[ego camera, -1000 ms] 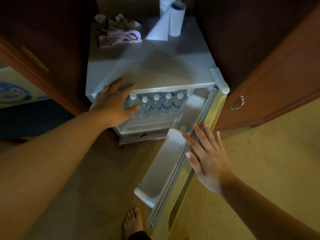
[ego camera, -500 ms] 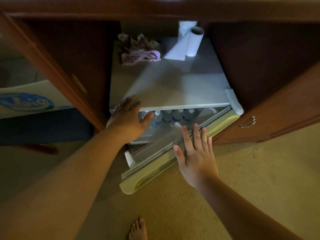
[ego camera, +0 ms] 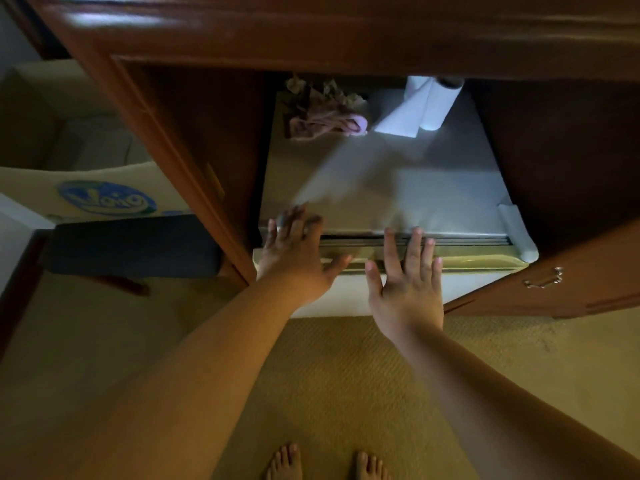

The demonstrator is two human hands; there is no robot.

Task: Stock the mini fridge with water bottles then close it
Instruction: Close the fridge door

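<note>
Far left, a cardboard box [ego camera: 104, 195] with a blue oval logo stands on the floor, beside a dark panel [ego camera: 135, 245]. Next to it, the wooden cabinet [ego camera: 194, 140] frames an alcove that houses the mini fridge [ego camera: 398, 188]. The fridge door [ego camera: 478, 263] lies shut against the body, only a thin dark seam showing along its top edge; no water bottles visible from here. Left hand [ego camera: 294, 252]: fingers spread wide and straight, fingertips resting on the front left corner of the fridge top, thumb lying across the door's upper edge; holds nothing. Right hand [ego camera: 407, 282]: fingers straight and splayed, palm toward the door face, fingertips up at the seam; holds nothing; whether the palm touches the door cannot be told. On the fridge top at the back, a crumpled pinkish cloth [ego camera: 325, 119] at left and a white paper roll [ego camera: 436, 105], partly unrolled, at right. Right of the fridge, a cabinet door [ego camera: 571, 271] with a metal handle [ego camera: 543, 278] stands open. Below, two bare feet [ego camera: 325, 462] on beige carpet [ego camera: 346, 375].
</note>
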